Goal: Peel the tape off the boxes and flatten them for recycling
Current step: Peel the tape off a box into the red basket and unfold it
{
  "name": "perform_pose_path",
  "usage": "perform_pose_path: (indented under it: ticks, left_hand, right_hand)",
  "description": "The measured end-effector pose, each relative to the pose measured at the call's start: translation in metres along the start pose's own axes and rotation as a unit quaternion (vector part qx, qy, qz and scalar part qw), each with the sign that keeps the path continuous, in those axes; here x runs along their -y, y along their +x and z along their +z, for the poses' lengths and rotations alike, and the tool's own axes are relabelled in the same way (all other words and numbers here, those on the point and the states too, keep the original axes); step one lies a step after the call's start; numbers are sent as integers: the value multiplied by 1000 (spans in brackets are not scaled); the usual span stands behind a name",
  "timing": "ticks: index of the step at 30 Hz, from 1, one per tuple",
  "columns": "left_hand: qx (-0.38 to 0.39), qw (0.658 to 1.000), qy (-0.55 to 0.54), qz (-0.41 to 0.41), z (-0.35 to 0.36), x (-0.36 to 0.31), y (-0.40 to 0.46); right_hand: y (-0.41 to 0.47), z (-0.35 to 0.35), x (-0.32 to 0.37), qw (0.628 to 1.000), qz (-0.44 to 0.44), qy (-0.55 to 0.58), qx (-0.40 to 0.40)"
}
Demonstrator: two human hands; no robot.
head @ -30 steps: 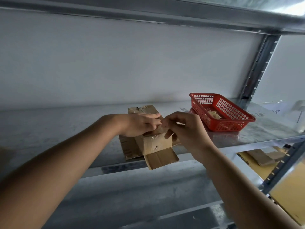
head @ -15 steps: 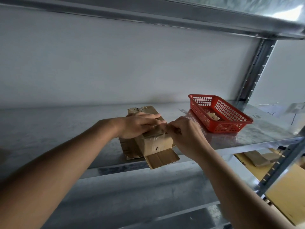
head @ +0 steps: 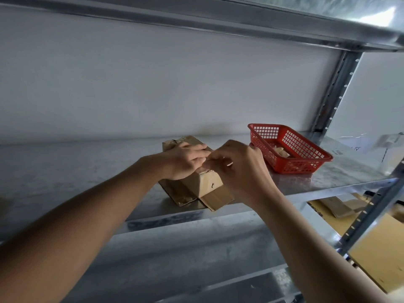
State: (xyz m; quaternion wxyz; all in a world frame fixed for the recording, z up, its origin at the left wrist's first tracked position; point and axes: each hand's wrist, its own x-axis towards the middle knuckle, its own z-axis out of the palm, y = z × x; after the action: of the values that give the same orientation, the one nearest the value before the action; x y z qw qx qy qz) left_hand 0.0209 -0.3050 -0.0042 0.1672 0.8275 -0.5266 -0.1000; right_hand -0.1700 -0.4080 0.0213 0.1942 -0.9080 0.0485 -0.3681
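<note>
Head view: a small cardboard box lies on a metal shelf, directly under both hands, long axis running away from the person toward the wall. The left hand presses curled over its top. The right hand, touching it, fingertips pinched together at the top seam, apparently on tape too small to confirm. A red basket sits beyond the right hand.
</note>
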Motion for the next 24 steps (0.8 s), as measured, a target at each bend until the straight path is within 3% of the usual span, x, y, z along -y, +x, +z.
perform_pose_path:
  ticks: [4,7,9,12,19,24]
  left_hand:
    - [62,996,34,47,-8,4,8]
    - [75,991,-73,87,-17,15,1]
    - [75,986,-105,109,-17,21,-4]
    - [63,991,-64,103,-15,21,-3]
    - [38,992,-70,100,-11,21,0]
    - [60,981,-155,102,-6,19,-1]
  right_hand:
    - [3,-2,-11,979,158,131,18]
    - [-2,3,-17,948,218,232,3]
    - [-2,7,-19,942,220,255,2]
    - [1,11,-18,941,204,270,17]
    - [4,15,-17,955,195,204,89]
    - [-3,22,-18,974,165,149,47]
